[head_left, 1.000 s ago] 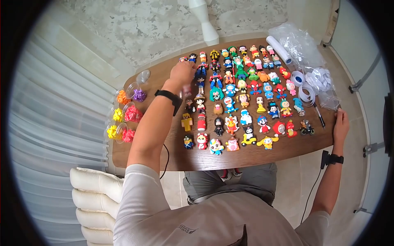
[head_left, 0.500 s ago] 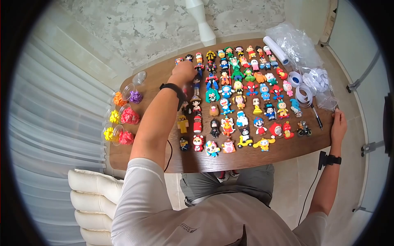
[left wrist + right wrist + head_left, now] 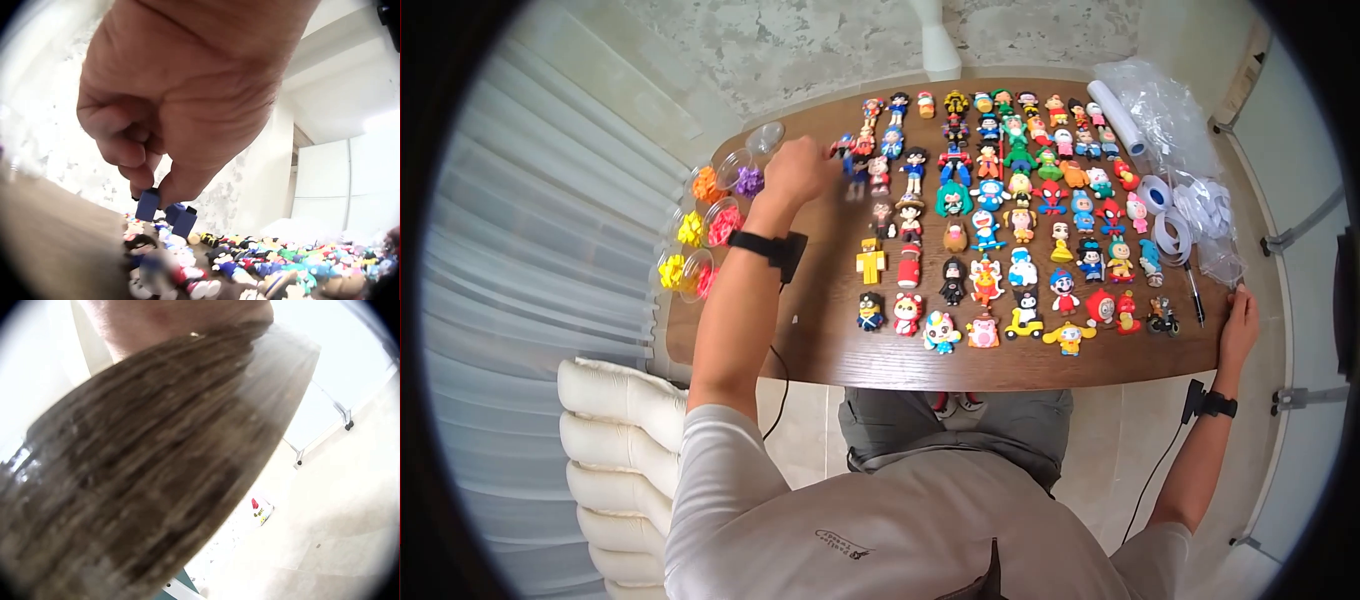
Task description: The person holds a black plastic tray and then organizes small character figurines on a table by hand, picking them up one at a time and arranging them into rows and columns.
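Note:
My left hand (image 3: 795,172) pinches a toy robot figure (image 3: 856,177), red at the top with dark blue legs, over the left side of the rows of figurines. Up close in the left wrist view, thumb and fingertips meet at its blue blocky parts (image 3: 147,205), and small figurines (image 3: 180,256) lie beneath. Beside the held robot are a pink-and-white figurine (image 3: 880,175) and a dark-haired one in blue (image 3: 914,170). My right hand (image 3: 1240,320) rests on the table's right edge, near a black pen (image 3: 1195,296).
Clear cups of orange (image 3: 706,184), purple, yellow and pink pieces stand along the wooden table's (image 3: 800,355) left side. At the right lie a white roll (image 3: 1117,117), clear plastic bags (image 3: 1170,120) and rolls of white tape (image 3: 1170,236). A cream padded seat (image 3: 622,400) is at lower left.
My left hand has lifted the toy robot out of its column and moved left with it, uncovering figurines at the upper left. My right hand has stayed at the table edge.

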Motion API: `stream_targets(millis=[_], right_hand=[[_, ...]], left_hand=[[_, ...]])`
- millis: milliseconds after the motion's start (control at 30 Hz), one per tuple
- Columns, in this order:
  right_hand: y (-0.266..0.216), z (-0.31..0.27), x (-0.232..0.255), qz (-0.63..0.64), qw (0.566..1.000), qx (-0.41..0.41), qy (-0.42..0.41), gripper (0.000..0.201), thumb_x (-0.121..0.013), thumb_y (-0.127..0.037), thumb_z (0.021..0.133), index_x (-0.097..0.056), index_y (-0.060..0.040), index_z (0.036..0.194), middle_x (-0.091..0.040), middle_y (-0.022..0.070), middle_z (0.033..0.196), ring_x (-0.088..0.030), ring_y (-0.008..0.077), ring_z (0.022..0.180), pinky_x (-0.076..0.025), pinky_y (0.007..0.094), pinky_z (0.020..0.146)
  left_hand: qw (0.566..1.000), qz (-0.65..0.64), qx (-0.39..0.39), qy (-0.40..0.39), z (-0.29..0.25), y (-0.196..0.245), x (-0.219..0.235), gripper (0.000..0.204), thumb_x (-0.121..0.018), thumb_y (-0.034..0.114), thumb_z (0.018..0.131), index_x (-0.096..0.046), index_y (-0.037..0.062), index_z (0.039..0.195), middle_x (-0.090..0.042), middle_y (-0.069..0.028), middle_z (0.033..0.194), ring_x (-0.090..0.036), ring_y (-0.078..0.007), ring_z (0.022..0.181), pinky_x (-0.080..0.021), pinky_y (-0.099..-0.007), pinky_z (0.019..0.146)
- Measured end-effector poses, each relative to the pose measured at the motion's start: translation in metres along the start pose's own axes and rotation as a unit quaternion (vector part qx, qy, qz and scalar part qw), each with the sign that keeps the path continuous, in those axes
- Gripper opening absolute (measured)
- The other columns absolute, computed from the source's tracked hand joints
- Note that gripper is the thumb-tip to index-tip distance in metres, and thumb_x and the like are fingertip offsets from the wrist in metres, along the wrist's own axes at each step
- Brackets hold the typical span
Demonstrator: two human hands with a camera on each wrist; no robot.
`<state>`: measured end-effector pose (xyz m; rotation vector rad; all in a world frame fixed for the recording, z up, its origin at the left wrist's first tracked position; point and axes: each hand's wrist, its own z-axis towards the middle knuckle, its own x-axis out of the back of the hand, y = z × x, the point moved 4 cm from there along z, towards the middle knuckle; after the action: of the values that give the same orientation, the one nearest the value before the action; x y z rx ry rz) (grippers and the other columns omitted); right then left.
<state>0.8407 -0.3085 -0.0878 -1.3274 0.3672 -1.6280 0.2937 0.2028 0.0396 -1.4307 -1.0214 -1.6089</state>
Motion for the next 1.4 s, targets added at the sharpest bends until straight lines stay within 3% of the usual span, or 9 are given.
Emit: stream_targets(millis=[133, 333, 533, 733, 833, 933, 1067, 1233, 1400], right_hand=[[-0.001, 0.001, 0.0, -0.027, 1.0, 0.01, -0.012, 0.043, -0.055, -0.04, 0.104, -0.068, 0.0005, 0.109, -0.07, 0.0085, 0.091, -0.062, 0.0161, 0.088, -0.047, 0.0311, 0.085], [0.004, 0.002, -0.002, -0.021, 0.999, 0.025, -0.012, 0.042, -0.054, -0.039, 0.104, -0.068, 0.0002, 0.109, -0.07, 0.0093, 0.092, -0.062, 0.0165, 0.088, -0.048, 0.0318, 0.085], [-0.001, 0.0, 0.001, -0.045, 0.999, 0.024, -0.005, 0.04, -0.054, -0.038, 0.104, -0.067, -0.0001, 0.106, -0.069, 0.0089, 0.09, -0.061, 0.0167, 0.086, -0.048, 0.0316, 0.084], [-0.005, -0.004, 0.0, -0.028, 0.999, 0.022, 0.0, 0.04, -0.055, -0.038, 0.104, -0.067, -0.0001, 0.106, -0.068, 0.0081, 0.088, -0.06, 0.017, 0.085, -0.048, 0.0319, 0.083], [-0.01, -0.005, 0.002, -0.025, 1.0, 0.014, 0.001, 0.04, -0.055, -0.038, 0.103, -0.067, -0.0001, 0.106, -0.068, 0.0082, 0.088, -0.061, 0.0169, 0.085, -0.048, 0.0319, 0.082], [-0.015, -0.006, 0.003, -0.027, 1.0, 0.004, 0.003, 0.039, -0.055, -0.037, 0.103, -0.067, 0.0, 0.105, -0.068, 0.0079, 0.087, -0.06, 0.0164, 0.084, -0.048, 0.0315, 0.082], [-0.007, -0.004, 0.001, -0.003, 1.0, 0.013, 0.007, 0.037, -0.056, -0.035, 0.103, -0.068, 0.0, 0.105, -0.067, 0.0064, 0.086, -0.059, 0.0148, 0.083, -0.047, 0.03, 0.081], [-0.009, -0.002, 0.001, -0.012, 0.999, 0.038, 0.004, 0.035, -0.057, -0.033, 0.103, -0.067, -0.0002, 0.103, -0.064, 0.0043, 0.084, -0.056, 0.0131, 0.081, -0.046, 0.0289, 0.079], [-0.008, -0.003, 0.001, 0.011, 0.999, 0.038, -0.001, 0.036, -0.056, -0.035, 0.104, -0.066, 0.0, 0.102, -0.062, 0.0028, 0.084, -0.055, 0.0122, 0.082, -0.045, 0.0286, 0.079]], left_hand=[[0.998, 0.02, 0.023, -0.051, -0.03, -0.045, -0.028, 0.028, -0.065, 0.03, 0.082, -0.075, 0.0052, 0.092, -0.071, -0.0263, 0.094, -0.07, -0.0431, 0.092, -0.056, -0.0511, 0.084], [0.996, 0.016, 0.032, -0.081, -0.042, -0.056, -0.039, 0.027, -0.065, 0.03, 0.083, -0.077, 0.0086, 0.095, -0.073, -0.0226, 0.098, -0.071, -0.0397, 0.094, -0.057, -0.0485, 0.084], [0.997, -0.049, -0.057, -0.015, -0.011, -0.004, -0.016, 0.026, -0.065, 0.028, 0.085, -0.075, 0.006, 0.094, -0.072, -0.0215, 0.087, -0.071, -0.0395, 0.086, -0.055, -0.0479, 0.077], [0.984, -0.113, -0.13, -0.05, 0.054, 0.085, -0.054, 0.031, -0.069, 0.033, 0.087, -0.074, 0.0065, 0.102, -0.073, -0.0209, 0.1, -0.07, -0.0369, 0.098, -0.054, -0.0463, 0.085], [0.987, -0.077, -0.141, -0.002, 0.076, 0.127, -0.064, 0.042, -0.068, 0.039, 0.088, -0.07, 0.0033, 0.111, -0.072, -0.021, 0.109, -0.069, -0.0372, 0.104, -0.054, -0.0457, 0.089], [0.993, -0.042, -0.094, -0.061, 0.078, 0.155, -0.065, 0.05, -0.067, 0.047, 0.09, -0.07, 0.0041, 0.116, -0.07, -0.0191, 0.12, -0.068, -0.0344, 0.112, -0.054, -0.0444, 0.094], [0.991, -0.03, -0.085, -0.096, 0.086, 0.168, -0.07, 0.052, -0.066, 0.047, 0.088, -0.072, 0.0026, 0.115, -0.071, -0.0196, 0.118, -0.068, -0.0357, 0.111, -0.054, -0.0462, 0.094], [0.993, -0.067, -0.09, -0.04, 0.09, 0.165, -0.072, 0.044, -0.068, 0.037, 0.083, -0.075, 0.0012, 0.106, -0.072, -0.0231, 0.11, -0.069, -0.0375, 0.105, -0.055, -0.0449, 0.092], [0.99, -0.087, -0.107, 0.0, 0.087, 0.127, -0.025, 0.041, -0.068, 0.036, 0.08, -0.075, 0.0003, 0.099, -0.073, -0.0238, 0.099, -0.071, -0.0391, 0.094, -0.056, -0.0452, 0.085]])
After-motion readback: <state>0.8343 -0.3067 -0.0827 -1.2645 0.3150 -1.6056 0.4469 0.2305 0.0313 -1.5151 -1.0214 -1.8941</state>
